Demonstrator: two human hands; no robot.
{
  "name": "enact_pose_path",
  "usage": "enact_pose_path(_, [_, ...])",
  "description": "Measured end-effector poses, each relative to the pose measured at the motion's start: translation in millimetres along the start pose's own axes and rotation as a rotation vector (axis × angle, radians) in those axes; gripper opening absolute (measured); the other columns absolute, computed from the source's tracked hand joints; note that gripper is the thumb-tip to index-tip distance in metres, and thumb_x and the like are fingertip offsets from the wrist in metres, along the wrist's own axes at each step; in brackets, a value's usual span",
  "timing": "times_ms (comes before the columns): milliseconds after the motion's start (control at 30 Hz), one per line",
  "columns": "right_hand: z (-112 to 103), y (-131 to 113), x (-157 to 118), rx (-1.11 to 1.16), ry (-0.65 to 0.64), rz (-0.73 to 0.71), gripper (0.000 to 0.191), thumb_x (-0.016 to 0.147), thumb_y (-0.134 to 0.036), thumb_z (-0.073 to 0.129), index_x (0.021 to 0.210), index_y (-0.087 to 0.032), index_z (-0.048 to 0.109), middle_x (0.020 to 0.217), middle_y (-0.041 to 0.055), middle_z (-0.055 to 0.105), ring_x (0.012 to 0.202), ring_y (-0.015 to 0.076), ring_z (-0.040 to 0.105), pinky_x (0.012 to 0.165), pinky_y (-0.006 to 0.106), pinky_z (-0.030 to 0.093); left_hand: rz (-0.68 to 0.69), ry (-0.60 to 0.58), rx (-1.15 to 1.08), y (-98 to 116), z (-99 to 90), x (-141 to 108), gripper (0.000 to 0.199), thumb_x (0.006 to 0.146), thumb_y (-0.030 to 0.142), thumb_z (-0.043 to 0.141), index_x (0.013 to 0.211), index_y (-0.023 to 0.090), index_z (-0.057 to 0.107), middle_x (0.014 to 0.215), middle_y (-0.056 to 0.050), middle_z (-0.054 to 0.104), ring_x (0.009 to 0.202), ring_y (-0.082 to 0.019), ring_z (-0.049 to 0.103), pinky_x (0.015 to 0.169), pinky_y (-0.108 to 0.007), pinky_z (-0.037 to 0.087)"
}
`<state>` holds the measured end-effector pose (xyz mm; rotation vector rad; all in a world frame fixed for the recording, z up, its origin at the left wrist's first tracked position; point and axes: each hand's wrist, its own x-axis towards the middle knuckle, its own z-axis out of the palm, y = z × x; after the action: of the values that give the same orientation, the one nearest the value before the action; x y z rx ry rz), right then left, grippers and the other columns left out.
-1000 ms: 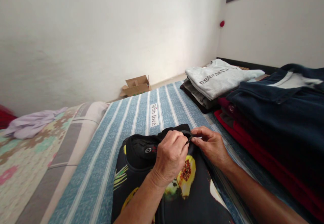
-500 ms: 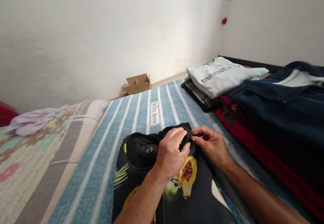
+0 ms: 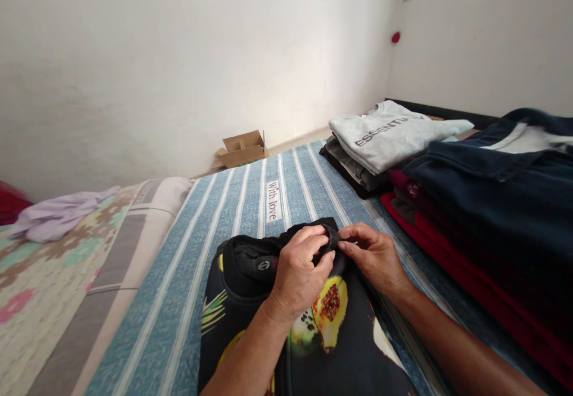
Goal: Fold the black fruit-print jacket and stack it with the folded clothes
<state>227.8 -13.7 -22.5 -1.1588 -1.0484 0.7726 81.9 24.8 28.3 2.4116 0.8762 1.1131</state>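
Left hand (image 3: 299,270) and right hand (image 3: 375,260) pinch a black, fruit-printed fabric garment (image 3: 347,354) near its far right corner, atop blue-and-white striped bedding (image 3: 215,211); uneven tugging could, I judge, skew its folds.

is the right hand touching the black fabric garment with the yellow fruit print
Touching: the head view shows the right hand with thumb and fingertip against the dark upper edge of the black fruit-print garment, no gap between.
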Motion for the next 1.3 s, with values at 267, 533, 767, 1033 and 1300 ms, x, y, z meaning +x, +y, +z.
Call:
enact_pose_path(267, [0,2,0,-0.011,-0.003,-0.014,0.005,0.072,-0.025,0.067,0.074,-0.021,0.067,0.080,0.0017,0.062,0.077,0.0161,0.057,0.067,0.027,0.046,-0.015,-0.011,-0.017,-1,-1.0,0,0.014,0.072,0.004,0.060,0.078,0.016,0.066,0.096,-0.008,0.067,0.089,-0.019,0.065,0.081,-0.033,0.055])
enact_pose_path(533, [0,0,0,-0.006,-0.009,0.008,0.009,0.072,-0.028,0.067,0.077,-0.020,0.067,0.079,0.0018,0.062,0.073,0.0157,0.057,0.063,0.026,0.046,0.021,0.000,-0.001,-5,0.2,0,0.018,0.072,0.004,0.060,0.084,0.017,0.067,0.093,-0.007,0.067,0.086,-0.018,0.064,0.078,-0.032,0.054])
enact_pose_path(767, [0,-2,-1,0.037,0.000,0.068,0.019,0.069,-0.030,0.070,0.085,-0.021,0.068,0.080,0.0014,0.063,0.071,0.0149,0.056,0.062,0.026,0.046,0.050,0.032,0.043,-4,-1.3,1,0.017,0.076,0.008,0.059,0.089,0.017,0.065,0.087,-0.006,0.068,0.081,-0.018,0.062,0.074,-0.034,0.053])
enact_pose_path(1033, [3,-1,0,0.105,0.057,0.139,0.029,0.062,-0.028,0.073,0.090,-0.022,0.068,0.085,0.0019,0.067,0.072,0.0155,0.059,0.062,0.027,0.048,0.008,0.073,0.068,-9,-0.1,-2,0.025,0.082,0.009,0.056,0.104,0.017,0.062,0.095,-0.007,0.068,0.089,-0.018,0.063,0.081,-0.034,0.053])
enact_pose_path(1300, [5,2,1,0.227,0.023,0.213,0.042,0.058,-0.027,0.076,0.098,-0.021,0.063,0.078,0.0002,0.066,0.070,0.0156,0.060,0.064,0.028,0.047,-0.077,0.172,0.167,-17,2.7,-5,0.033,0.081,0.012,0.057,0.113,0.019,0.059,0.102,-0.007,0.068,0.094,-0.020,0.064,0.087,-0.037,0.052])
